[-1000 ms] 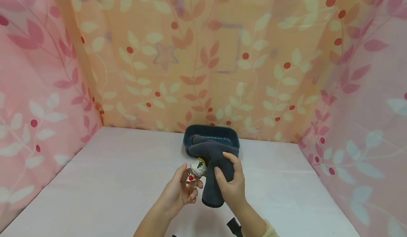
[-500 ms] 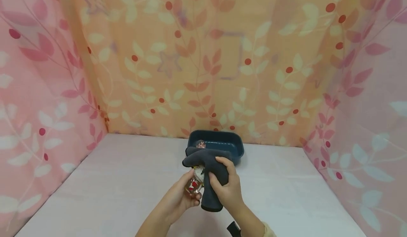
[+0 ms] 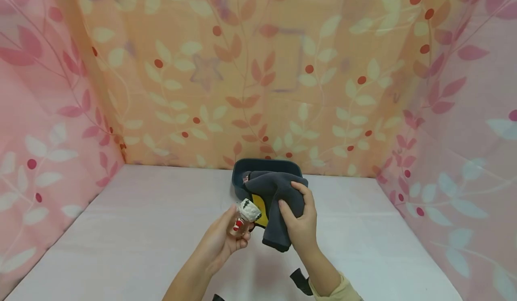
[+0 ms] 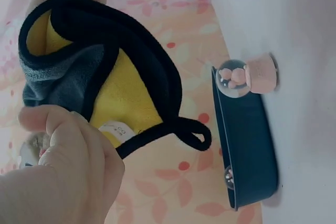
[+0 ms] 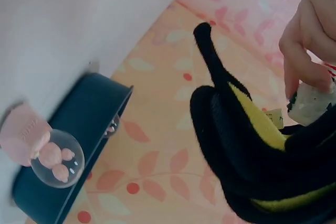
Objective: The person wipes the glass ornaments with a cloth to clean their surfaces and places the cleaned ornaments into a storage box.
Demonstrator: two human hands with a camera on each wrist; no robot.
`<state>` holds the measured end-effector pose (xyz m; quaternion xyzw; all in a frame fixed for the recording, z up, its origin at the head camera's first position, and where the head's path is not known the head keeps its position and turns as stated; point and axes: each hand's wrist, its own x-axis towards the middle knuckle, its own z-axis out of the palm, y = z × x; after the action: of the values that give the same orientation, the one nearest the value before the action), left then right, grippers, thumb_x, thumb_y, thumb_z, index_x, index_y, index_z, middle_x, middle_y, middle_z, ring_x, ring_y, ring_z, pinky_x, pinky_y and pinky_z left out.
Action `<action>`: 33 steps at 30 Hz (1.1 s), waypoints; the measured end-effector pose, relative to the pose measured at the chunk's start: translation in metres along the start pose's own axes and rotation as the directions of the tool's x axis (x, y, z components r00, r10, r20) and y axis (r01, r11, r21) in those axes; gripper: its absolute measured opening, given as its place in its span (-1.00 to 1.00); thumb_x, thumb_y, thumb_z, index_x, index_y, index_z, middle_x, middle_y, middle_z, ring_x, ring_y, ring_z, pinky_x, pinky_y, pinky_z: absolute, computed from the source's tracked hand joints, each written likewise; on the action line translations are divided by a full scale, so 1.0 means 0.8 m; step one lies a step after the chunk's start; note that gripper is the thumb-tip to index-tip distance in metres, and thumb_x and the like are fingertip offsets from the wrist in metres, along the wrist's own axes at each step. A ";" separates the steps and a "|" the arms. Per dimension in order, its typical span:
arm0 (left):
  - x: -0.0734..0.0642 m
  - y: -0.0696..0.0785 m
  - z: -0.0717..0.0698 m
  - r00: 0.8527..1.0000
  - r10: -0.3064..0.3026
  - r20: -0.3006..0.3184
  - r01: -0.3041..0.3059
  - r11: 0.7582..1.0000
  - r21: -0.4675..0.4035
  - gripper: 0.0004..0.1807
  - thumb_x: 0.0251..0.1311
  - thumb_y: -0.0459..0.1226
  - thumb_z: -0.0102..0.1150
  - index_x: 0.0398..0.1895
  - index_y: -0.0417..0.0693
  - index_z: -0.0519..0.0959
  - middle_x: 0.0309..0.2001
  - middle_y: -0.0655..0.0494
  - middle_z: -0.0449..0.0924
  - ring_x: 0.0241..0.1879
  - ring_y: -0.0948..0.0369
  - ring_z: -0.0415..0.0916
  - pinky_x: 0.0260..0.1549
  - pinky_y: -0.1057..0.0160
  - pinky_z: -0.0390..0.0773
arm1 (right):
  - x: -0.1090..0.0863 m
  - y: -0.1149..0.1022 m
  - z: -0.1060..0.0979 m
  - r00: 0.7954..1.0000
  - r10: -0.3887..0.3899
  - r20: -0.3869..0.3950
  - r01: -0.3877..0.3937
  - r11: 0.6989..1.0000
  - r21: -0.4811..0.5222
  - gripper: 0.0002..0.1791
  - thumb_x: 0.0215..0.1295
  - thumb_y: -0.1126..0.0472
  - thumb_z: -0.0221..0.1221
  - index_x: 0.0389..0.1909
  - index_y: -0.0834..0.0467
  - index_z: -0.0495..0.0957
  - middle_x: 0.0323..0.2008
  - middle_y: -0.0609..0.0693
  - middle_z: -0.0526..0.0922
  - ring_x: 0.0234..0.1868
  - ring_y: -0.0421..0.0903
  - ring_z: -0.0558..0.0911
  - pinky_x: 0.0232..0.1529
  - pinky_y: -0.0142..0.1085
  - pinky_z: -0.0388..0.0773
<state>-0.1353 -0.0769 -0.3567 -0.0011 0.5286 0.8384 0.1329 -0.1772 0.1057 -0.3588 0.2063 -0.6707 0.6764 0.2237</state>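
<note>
My left hand grips a small snow globe with a white, green-flecked base and a red-and-white figure inside. It is tilted, base toward the upper right. In my right hand is a bunched cloth, dark grey outside and yellow inside, with black edging. The cloth hangs right beside the globe's base; whether they touch I cannot tell. From the left wrist, the cloth's loop and white label show, while my left fingers hide most of the globe.
Behind the hands, a dark blue bin stands near the patterned back curtain. A pink-based snow globe stands on the white table in front of it. Another globe peeks above the bin's rim. Black straps hang by the wrists.
The cloth has come away from the held globe's base toward the right, showing more of its yellow side. The globe now sits more exposed in my left hand. The head view has shifted slightly.
</note>
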 end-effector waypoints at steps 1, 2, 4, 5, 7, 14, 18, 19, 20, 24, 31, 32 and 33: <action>0.001 0.000 0.000 1.000 0.000 -0.002 0.000 1.000 -0.007 -0.23 0.40 0.19 -0.16 0.29 -0.31 0.14 -0.23 0.03 0.48 -0.43 0.30 0.41 -0.38 0.39 0.42 | 0.000 0.000 0.001 1.000 -0.028 0.005 0.028 1.000 -0.001 -0.50 0.22 0.51 0.14 0.19 0.28 0.32 0.07 0.07 0.39 -0.16 -0.09 0.56 -0.23 -0.38 0.59; 0.001 0.001 0.001 1.000 -0.003 0.000 0.003 1.000 -0.019 -0.26 0.41 0.19 -0.18 0.28 -0.30 0.16 -0.24 0.03 0.48 -0.44 0.30 0.41 -0.38 0.39 0.41 | -0.001 -0.001 0.002 0.998 -0.064 0.018 0.064 0.998 -0.005 -0.50 0.21 0.53 0.14 0.18 0.28 0.32 0.06 0.07 0.39 -0.17 -0.11 0.56 -0.24 -0.38 0.59; 0.001 0.002 0.002 1.000 -0.003 0.005 0.003 0.999 -0.041 -0.38 0.45 0.15 -0.23 0.17 -0.24 0.25 -0.26 0.04 0.49 -0.45 0.29 0.41 -0.39 0.39 0.41 | -0.003 0.000 0.005 0.985 -0.156 0.068 0.158 0.987 -0.019 -0.47 0.16 0.57 0.14 0.17 0.27 0.32 0.04 0.11 0.41 -0.19 -0.13 0.56 -0.27 -0.37 0.59; 0.001 0.002 0.003 1.000 -0.001 0.012 0.001 0.999 -0.049 -0.45 0.47 0.12 -0.26 0.10 -0.20 0.30 -0.27 0.06 0.49 -0.45 0.28 0.42 -0.39 0.38 0.42 | -0.003 0.000 0.006 0.973 -0.204 0.105 0.208 0.978 -0.023 -0.45 0.14 0.58 0.14 0.17 0.26 0.32 0.02 0.14 0.43 -0.20 -0.13 0.57 -0.29 -0.35 0.59; 0.001 0.003 0.005 1.000 0.009 0.026 -0.008 0.998 -0.058 -0.57 0.50 0.07 -0.28 -0.09 -0.10 0.39 -0.31 0.08 0.47 -0.46 0.27 0.41 -0.39 0.36 0.43 | -0.004 0.002 0.011 0.938 -0.291 0.190 0.302 0.953 -0.033 -0.39 0.07 0.61 0.17 0.18 0.24 0.31 -0.03 0.19 0.47 -0.23 -0.12 0.58 -0.33 -0.31 0.61; 0.002 0.003 0.005 0.999 0.049 0.021 -0.049 0.999 0.002 -0.66 0.49 0.04 -0.21 -0.28 0.02 0.40 -0.41 0.11 0.43 -0.51 0.28 0.38 -0.42 0.34 0.43 | -0.007 0.015 0.025 0.881 -0.370 0.294 0.416 0.903 -0.111 -0.32 0.00 0.59 0.26 0.18 0.21 0.32 -0.10 0.25 0.55 -0.32 -0.02 0.62 -0.39 -0.26 0.61; 0.003 0.002 0.003 0.999 0.034 0.012 -0.034 0.999 0.009 -0.66 0.50 0.00 -0.23 -0.28 -0.02 0.38 -0.42 0.13 0.45 -0.54 0.30 0.37 -0.44 0.35 0.43 | -0.006 0.016 0.027 0.919 -0.318 0.231 0.350 0.931 -0.109 -0.40 0.05 0.57 0.22 0.15 0.19 0.36 -0.11 0.24 0.59 -0.36 -0.06 0.63 -0.44 -0.26 0.61; 0.003 0.002 0.002 0.999 0.030 0.015 -0.030 0.999 0.009 -0.66 0.50 0.00 -0.23 -0.27 -0.03 0.39 -0.42 0.14 0.45 -0.55 0.30 0.37 -0.45 0.35 0.42 | -0.005 0.015 0.028 0.932 -0.290 0.216 0.317 0.943 -0.101 -0.41 0.07 0.57 0.21 0.15 0.19 0.37 -0.09 0.24 0.59 -0.34 -0.06 0.62 -0.44 -0.25 0.61; 0.004 0.002 0.000 0.999 0.027 0.021 -0.027 1.000 0.007 -0.65 0.50 0.00 -0.25 -0.27 -0.04 0.39 -0.41 0.14 0.46 -0.55 0.30 0.36 -0.45 0.35 0.41 | -0.004 0.015 0.028 0.944 -0.260 0.203 0.284 0.954 -0.100 -0.43 0.09 0.56 0.20 0.15 0.18 0.38 -0.06 0.23 0.58 -0.31 -0.07 0.62 -0.42 -0.24 0.61; 0.006 0.002 -0.003 0.999 0.012 0.047 -0.012 1.000 0.000 -0.63 0.50 -0.01 -0.30 -0.21 -0.07 0.42 -0.39 0.13 0.47 -0.58 0.30 0.33 -0.45 0.34 0.39 | -0.001 0.012 0.026 0.979 -0.123 0.164 0.138 0.987 -0.078 -0.47 0.17 0.51 0.18 0.17 0.16 0.39 0.07 0.19 0.49 -0.20 -0.07 0.57 -0.34 -0.25 0.60; 0.006 0.002 -0.009 0.994 -0.038 0.107 0.042 0.998 -0.037 -0.62 0.48 0.04 -0.22 -0.10 -0.07 0.41 -0.34 0.08 0.44 -0.60 0.29 0.28 -0.44 0.33 0.34 | 0.002 0.013 0.018 0.988 0.083 0.128 -0.079 0.996 -0.038 -0.49 0.24 0.45 0.17 0.21 0.15 0.36 0.04 0.19 0.46 -0.27 -0.05 0.60 -0.33 -0.28 0.60; 0.006 0.002 -0.010 0.992 -0.041 0.118 0.046 0.998 -0.037 -0.61 0.47 0.04 -0.19 -0.05 -0.09 0.40 -0.33 0.08 0.45 -0.59 0.30 0.28 -0.44 0.33 0.34 | 0.003 0.014 0.016 0.987 0.104 0.120 -0.102 0.994 -0.026 -0.49 0.25 0.45 0.17 0.21 0.15 0.35 0.03 0.18 0.46 -0.26 -0.05 0.60 -0.32 -0.28 0.61; 0.006 0.002 -0.011 0.991 -0.043 0.126 0.048 0.998 -0.040 -0.60 0.47 0.03 -0.16 0.00 -0.12 0.38 -0.32 0.08 0.46 -0.59 0.30 0.28 -0.44 0.34 0.35 | 0.004 0.014 0.015 0.987 0.117 0.107 -0.115 0.993 -0.020 -0.49 0.25 0.44 0.17 0.22 0.16 0.35 0.04 0.18 0.45 -0.26 -0.05 0.60 -0.31 -0.29 0.61</action>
<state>-0.1419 -0.0842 -0.3598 0.0365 0.5009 0.8447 0.1849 -0.1862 0.0938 -0.3657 0.2019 -0.6972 0.6716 0.1487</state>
